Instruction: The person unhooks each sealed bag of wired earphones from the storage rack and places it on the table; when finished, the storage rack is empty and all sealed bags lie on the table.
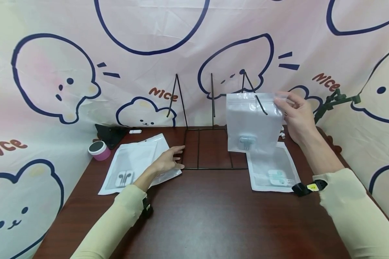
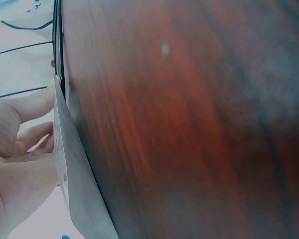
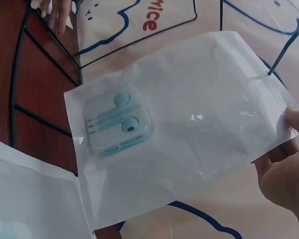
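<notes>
My right hand (image 1: 298, 117) pinches the top right corner of a white zip bag (image 1: 262, 126), which hangs upright at the rack's right prong. That prong's free end shows in front of the bag near its top edge. Inside, low down, sits a clear case of earphones (image 3: 120, 122). My left hand (image 1: 166, 160) lies low over the right side of some white zip bags (image 1: 142, 154), its fingers spread and relaxed by the left base wire of the black wire rack (image 1: 198, 147). A pale bag edge (image 2: 74, 174) runs alongside that hand in the left wrist view.
Another zip bag (image 1: 265, 180) with an earphone case lies below the hanging one. At the left are a pink jar (image 1: 100, 151), a black object (image 1: 111, 133) and a small white piece (image 1: 135, 131). A green clamp arm (image 1: 335, 100) stands at the right, before a printed cloth (image 1: 149, 68).
</notes>
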Demonstrator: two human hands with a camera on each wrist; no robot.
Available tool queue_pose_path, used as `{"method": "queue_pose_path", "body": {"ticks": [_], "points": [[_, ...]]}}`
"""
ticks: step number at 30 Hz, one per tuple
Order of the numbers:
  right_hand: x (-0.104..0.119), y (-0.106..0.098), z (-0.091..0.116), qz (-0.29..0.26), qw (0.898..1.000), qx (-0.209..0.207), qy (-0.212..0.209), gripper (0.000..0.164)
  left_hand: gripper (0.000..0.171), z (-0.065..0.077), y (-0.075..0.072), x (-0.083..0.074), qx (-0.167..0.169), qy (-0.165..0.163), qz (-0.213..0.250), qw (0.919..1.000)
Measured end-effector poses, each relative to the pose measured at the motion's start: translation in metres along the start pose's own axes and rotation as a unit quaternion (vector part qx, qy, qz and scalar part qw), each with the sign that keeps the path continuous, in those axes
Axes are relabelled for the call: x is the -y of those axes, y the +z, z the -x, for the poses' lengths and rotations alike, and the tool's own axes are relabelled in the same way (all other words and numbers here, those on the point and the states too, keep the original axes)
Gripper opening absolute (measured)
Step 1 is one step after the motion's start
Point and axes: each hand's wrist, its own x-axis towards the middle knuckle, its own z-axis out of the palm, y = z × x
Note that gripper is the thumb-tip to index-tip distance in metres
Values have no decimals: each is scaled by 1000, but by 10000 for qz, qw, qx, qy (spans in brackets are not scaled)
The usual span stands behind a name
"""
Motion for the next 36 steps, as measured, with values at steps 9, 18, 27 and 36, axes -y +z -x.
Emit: {"method": "queue_pose_path", "body": {"ticks": [9, 18, 27, 36], "points": [[7, -11, 31, -10, 9994, 263, -226, 38, 82, 2, -1, -1, -30, -32, -47, 10000], [13, -21, 57, -165, 9962, 609, -608, 28, 81, 1, -2, -2, -18, -15, -75, 10000], [23, -43, 73, -470, 9954, 335, -767, 28, 82, 0, -3, -4, -39, -69, -96, 9999], [22, -104, 96, -362, 9962, -699, -360, 36, 83, -1, -1, -5, 15, 54, -156, 9999]]}}
